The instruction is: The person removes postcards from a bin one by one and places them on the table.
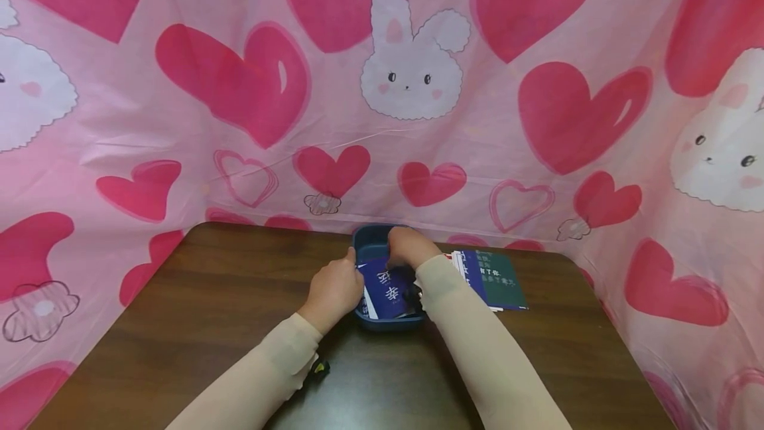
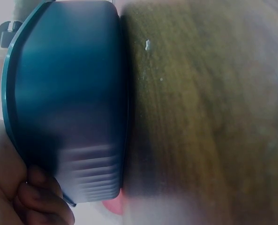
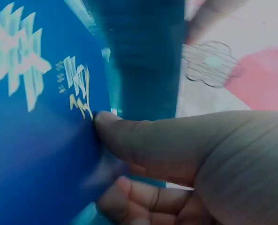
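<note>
— What have you got in your right hand (image 1: 406, 245)?

— A blue card (image 1: 388, 292) with pale characters on it. My thumb (image 3: 143, 140) presses on its printed face and my fingers (image 3: 139, 199) curl under it, so it is pinched between them. The right wrist view shows that close up, though blurred.

— Where is the card?

— In the tub (image 1: 373, 239), a small dark teal one. The card stands tilted over it, its near end low by the near wall, with a few white edges of other cards showing just under its left side.

— And your left hand (image 1: 332, 290)?

— It is at the left side of the tub. From the head view the hand lies against the left wall. In the left wrist view my curled fingers (image 2: 40, 197) touch the rim at one end, with the tub's ribbed outer wall filling most of the frame. I would call it a hold on the rim, though the frame shows only part of the fingers.

— Where does the tub sit?

— On the table (image 1: 197, 310), dark brown wood, at its far middle edge.

— Anything else near?

— Just right of the tub lies a stack of cards (image 1: 492, 281), flat on the table, fanned a little: white edges, a blue one, and a dark green one on top with white text. My right forearm passes near its left edge. By my left sleeve, on the near side, is a small black and yellow thing (image 1: 319, 369); I cannot tell what it is. A pink cloth (image 1: 418, 85) with hearts and rabbits hangs round the far and side edges.
</note>
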A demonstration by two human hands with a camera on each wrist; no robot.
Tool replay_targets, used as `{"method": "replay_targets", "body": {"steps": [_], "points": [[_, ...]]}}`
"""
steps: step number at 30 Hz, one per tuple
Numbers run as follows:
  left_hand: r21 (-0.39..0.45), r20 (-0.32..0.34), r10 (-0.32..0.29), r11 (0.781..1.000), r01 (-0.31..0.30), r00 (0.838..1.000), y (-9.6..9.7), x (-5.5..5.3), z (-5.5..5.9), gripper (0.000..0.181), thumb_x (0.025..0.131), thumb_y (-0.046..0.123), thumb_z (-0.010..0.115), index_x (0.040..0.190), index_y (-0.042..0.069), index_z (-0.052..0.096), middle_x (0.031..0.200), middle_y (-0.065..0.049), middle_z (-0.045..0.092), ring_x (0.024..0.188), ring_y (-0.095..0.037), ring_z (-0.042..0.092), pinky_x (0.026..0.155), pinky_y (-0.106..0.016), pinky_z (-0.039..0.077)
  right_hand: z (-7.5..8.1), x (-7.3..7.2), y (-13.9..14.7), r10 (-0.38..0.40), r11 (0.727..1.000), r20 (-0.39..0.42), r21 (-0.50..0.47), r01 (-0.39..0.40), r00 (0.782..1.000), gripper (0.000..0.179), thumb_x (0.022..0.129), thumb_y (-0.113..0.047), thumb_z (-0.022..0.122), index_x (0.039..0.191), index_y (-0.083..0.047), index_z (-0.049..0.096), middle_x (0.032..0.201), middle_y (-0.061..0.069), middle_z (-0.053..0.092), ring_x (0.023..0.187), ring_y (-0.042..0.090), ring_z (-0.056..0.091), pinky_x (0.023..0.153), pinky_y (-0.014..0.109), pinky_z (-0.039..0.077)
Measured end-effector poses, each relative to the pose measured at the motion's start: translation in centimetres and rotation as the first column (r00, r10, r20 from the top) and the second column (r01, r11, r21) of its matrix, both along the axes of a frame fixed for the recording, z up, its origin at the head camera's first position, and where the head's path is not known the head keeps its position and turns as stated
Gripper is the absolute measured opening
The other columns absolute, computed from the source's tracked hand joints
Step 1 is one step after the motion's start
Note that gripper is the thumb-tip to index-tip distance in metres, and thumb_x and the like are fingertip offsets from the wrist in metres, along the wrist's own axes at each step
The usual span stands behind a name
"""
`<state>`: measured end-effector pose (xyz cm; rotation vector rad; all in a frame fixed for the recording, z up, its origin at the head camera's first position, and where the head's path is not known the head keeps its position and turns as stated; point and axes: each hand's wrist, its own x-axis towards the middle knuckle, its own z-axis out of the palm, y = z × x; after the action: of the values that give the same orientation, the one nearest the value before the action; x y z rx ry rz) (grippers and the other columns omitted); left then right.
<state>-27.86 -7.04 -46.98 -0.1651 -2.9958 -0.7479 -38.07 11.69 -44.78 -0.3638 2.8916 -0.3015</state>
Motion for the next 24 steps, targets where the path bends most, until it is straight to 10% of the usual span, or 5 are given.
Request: {"method": "replay_targets", "body": {"steps": [11, 24], "points": [[-0.012, 0.010, 0.002, 1.000, -0.002, 1.000, -0.2, -0.3, -0.3, 0.065, 0.110, 0.027, 0.064, 0.168, 0.002, 0.052, 0.119, -0.023, 0.083, 0.076, -0.031, 0.072, 0.067, -0.048, 0.062, 4.2, 3.0, 2.1, -0.060, 0.945, -0.001, -0.322, 0.057, 0.998, 0.037, 0.098, -0.021, 0.087, 0.132, -0.011, 0.078, 0.100, 0.010, 0.071, 0.092, 0.024, 0.066, 0.087, 0.039, 0.061], [-0.009, 0.028, 0.008, 1.000, -0.008, 1.000, 0.0, -0.1, -0.1, 0.066, 0.110, 0.027, 0.065, 0.170, 0.004, 0.050, 0.120, -0.023, 0.083, 0.070, -0.028, 0.063, 0.062, -0.042, 0.056, 5.5, 4.5, 8.2, -0.183, 0.740, 0.079, -0.646, 0.190, 0.980, 0.052, 0.105, -0.023, 0.082, 0.152, -0.007, 0.065, 0.101, 0.013, 0.074, 0.099, 0.027, 0.080, 0.091, 0.041, 0.070]]}}
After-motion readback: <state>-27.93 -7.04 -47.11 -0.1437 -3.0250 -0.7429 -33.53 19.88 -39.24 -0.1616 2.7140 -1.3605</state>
